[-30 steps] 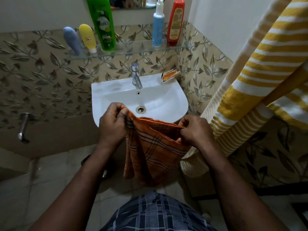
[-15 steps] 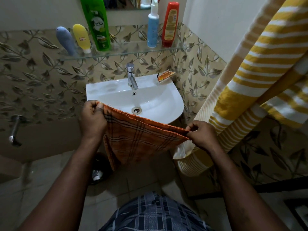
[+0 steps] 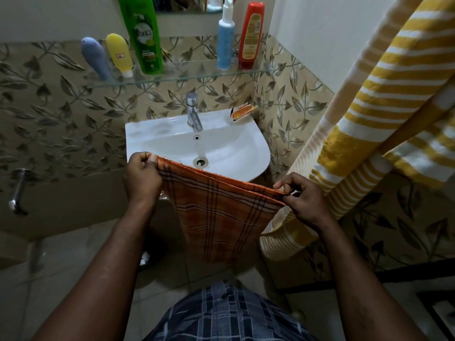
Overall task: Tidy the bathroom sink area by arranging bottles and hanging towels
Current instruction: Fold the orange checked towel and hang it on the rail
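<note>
An orange checked towel (image 3: 221,217) hangs stretched between my hands in front of the white sink (image 3: 234,148). My left hand (image 3: 141,178) pinches its left top corner, and my right hand (image 3: 302,200) pinches the right top corner. The top edge is pulled taut and the cloth hangs folded below. A yellow-and-white striped towel (image 3: 369,119) hangs on the right. On the glass shelf (image 3: 187,76) stand a blue tube (image 3: 94,57), a yellow tube (image 3: 120,54), a green bottle (image 3: 142,33), a blue pump bottle (image 3: 225,38) and a red bottle (image 3: 251,35).
A chrome tap (image 3: 193,112) rises at the sink's back, with an orange soap wrapper (image 3: 243,111) on the right rim. A metal wall pipe (image 3: 17,193) juts out at the left. Leaf-patterned tiles cover the walls. A dark rail (image 3: 406,274) runs low on the right.
My hands have moved apart, spreading the bunched orange towel out until its top edge is stretched tight between them.
</note>
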